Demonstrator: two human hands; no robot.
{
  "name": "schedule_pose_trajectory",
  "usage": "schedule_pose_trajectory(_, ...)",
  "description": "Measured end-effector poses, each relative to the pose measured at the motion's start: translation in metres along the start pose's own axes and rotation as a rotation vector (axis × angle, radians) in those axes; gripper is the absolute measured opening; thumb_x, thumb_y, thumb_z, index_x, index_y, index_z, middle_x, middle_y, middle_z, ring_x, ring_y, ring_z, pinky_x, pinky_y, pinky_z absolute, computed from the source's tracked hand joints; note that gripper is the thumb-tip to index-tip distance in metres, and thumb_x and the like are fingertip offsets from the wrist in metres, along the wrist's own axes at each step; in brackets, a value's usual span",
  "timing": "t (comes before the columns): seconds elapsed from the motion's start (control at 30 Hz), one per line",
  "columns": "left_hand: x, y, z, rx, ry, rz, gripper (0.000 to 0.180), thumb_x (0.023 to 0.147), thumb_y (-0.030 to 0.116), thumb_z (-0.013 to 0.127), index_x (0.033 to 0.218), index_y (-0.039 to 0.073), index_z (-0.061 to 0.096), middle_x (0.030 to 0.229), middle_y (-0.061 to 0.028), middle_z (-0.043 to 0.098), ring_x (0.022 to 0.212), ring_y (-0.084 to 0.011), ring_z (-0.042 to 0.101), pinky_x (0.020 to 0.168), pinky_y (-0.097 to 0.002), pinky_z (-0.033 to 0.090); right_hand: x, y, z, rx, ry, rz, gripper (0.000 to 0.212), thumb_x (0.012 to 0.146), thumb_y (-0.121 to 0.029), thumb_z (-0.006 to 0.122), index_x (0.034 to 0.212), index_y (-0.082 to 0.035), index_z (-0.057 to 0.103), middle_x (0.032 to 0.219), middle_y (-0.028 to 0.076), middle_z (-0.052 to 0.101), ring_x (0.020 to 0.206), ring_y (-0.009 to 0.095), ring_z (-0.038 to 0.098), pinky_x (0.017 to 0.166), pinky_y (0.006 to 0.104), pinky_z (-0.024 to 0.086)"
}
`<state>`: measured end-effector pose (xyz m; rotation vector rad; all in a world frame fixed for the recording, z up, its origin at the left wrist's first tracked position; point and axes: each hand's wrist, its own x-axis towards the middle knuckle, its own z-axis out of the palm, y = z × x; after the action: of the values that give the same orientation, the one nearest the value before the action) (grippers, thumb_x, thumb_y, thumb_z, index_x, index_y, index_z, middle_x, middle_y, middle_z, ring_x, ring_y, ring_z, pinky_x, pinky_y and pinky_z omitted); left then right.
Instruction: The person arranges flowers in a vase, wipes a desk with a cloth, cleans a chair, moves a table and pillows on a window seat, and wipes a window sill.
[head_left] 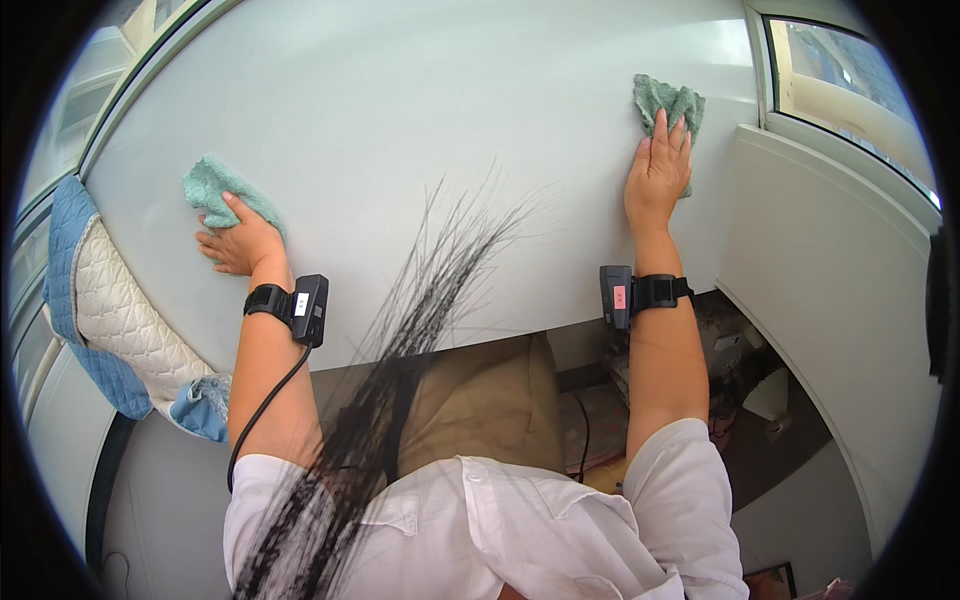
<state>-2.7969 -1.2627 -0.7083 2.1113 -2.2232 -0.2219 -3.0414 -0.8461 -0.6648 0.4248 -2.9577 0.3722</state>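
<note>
My left hand (243, 243) lies on a pale green cloth (208, 182) at the left of a broad, smooth white surface (400, 110). Its fingers are spread, and the palm hides part of the cloth. Farther up on the right, my right hand (660, 175) presses flat on a second green cloth (662, 92). Those fingers stretch out over the crumpled fabric, slightly apart. Neither hand visibly wraps round its cloth. Both arms reach forward, and each wrist wears a black strapped device, the left one (308, 308) with a cable.
A quilted blue and cream cover (125, 300) bunches against the left edge. A white panel (810, 260) borders the right side, with a window (845, 85) above. Dark clutter (750, 380) sits low at right. Black hair strands (400, 350) hang across the middle.
</note>
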Motion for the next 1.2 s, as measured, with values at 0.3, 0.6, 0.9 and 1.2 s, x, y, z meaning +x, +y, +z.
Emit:
schedule_pose_trajectory(0.3,-0.006,0.009,-0.002,-0.038,0.055,0.021,0.079,0.09,0.064,0.028,0.142,0.004,0.032,0.148,-0.024,0.024,0.14,-0.0365,0.017,0.111,-0.0555,0.013,-0.066,-0.148,0.013,0.132,-0.179,-0.131,0.046,0.091,-0.012,0.05,0.137,-0.014,0.046,0.146,0.014,0.036,0.134,0.035,0.031,0.108,0.0501,0.018)
schedule_pose_trajectory(0.6,-0.005,0.008,-0.003,-0.039,0.065,0.014,0.077,0.09,0.063,0.029,0.142,0.006,0.034,0.148,-0.0236,0.025,0.139,-0.0366,0.019,0.111,-0.0548,0.014,-0.106,-0.202,0.013,0.253,-0.529,-0.63,0.051,0.084,-0.006,0.049,0.134,-0.015,0.048,0.146,0.004,0.038,0.136,0.023,0.031,0.112,0.0415,0.022)
schedule_pose_trajectory(0.9,-0.005,0.009,-0.006,-0.029,0.08,0.025,0.076,0.091,0.063,0.031,0.141,0.006,0.036,0.147,-0.0234,0.026,0.139,-0.036,0.02,0.11,-0.0559,0.016,0.042,0.002,-0.003,0.005,-0.004,-0.155,0.039,0.096,-0.016,0.045,0.133,-0.004,0.046,0.141,0.019,0.041,0.132,0.039,0.033,0.109,0.0437,0.027)
schedule_pose_trajectory(1.2,-0.004,0.006,0.001,-0.025,0.114,0.026,0.075,0.092,0.059,0.032,0.141,0.003,0.035,0.146,-0.0266,0.026,0.137,-0.0391,0.022,0.109,-0.0567,0.017,0.119,0.006,0.046,-0.186,0.079,0.192,0.047,0.097,-0.028,0.037,0.139,-0.006,0.039,0.146,0.02,0.034,0.134,0.035,0.031,0.11,0.0447,0.023)
